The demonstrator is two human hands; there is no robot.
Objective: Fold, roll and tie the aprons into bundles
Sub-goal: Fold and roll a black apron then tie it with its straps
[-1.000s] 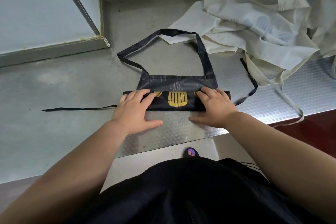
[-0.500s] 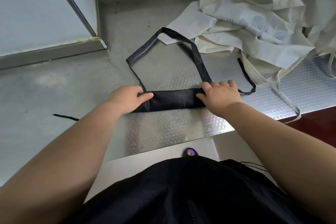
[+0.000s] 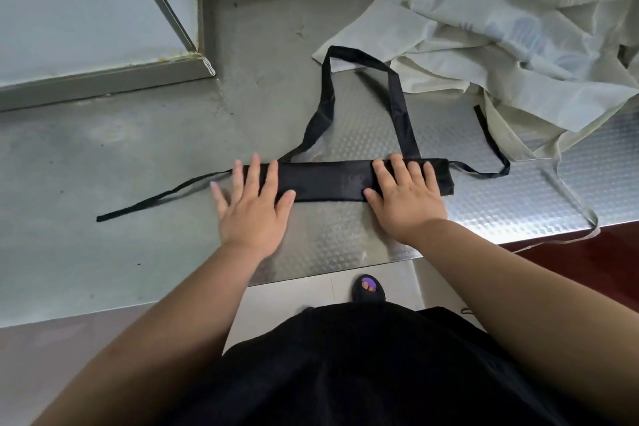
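Observation:
A black apron [image 3: 328, 180] lies folded into a long narrow strip across the metal table [image 3: 138, 183]. Its neck loop [image 3: 363, 79] stretches away from me, one thin tie [image 3: 155, 199] trails left and another tie [image 3: 491, 152] curls off the right end. My left hand [image 3: 254, 204] lies flat with straight fingers pressing the strip's left end. My right hand [image 3: 404, 197] presses flat on the right part, fingers spread. The strip's right tip [image 3: 446, 176] sticks out past my right hand.
A heap of cream aprons [image 3: 501, 28] covers the table's back right, with a cream tie [image 3: 581, 218] hanging over the front edge. A wall ledge [image 3: 103, 79] borders the back left. The table's front edge [image 3: 328, 277] runs close to my body.
The apron was folded over until its yellow print vanished, becoming a narrow strip. My hands went from curled at the strip's ends to flat on top of it. The left tie now shows fully.

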